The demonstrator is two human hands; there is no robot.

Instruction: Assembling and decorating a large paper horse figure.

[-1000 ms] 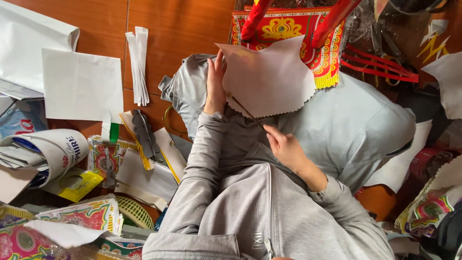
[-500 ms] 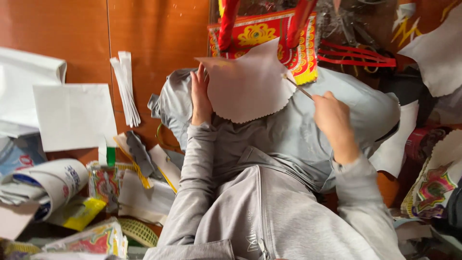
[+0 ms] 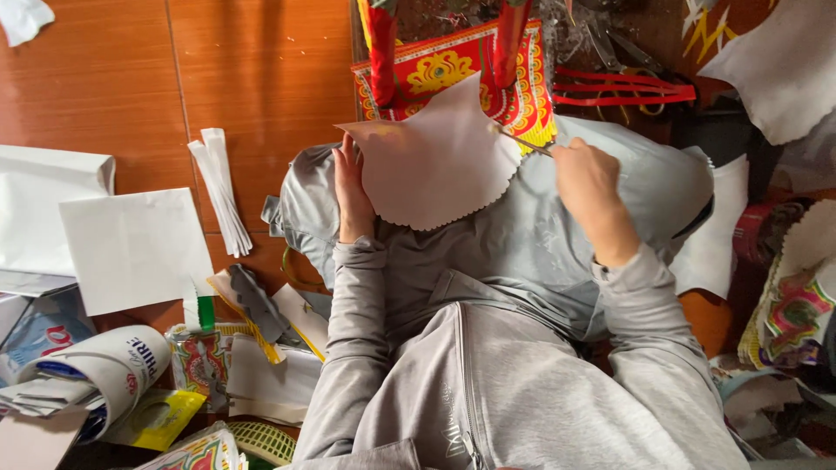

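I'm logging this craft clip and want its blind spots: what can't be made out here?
Head view only:
- Left hand: fingers partly behind the white paper piece.
- Thin stick in the right hand: its tip is too small to tell.
- Red patterned piece: top cut off by the frame edge.

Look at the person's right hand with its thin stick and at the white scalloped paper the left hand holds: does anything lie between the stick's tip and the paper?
Nothing visible does. The right hand holds a thin stick whose tip already reaches the right edge of the white scalloped paper. The left hand grips the paper's left side, well away from the tip.
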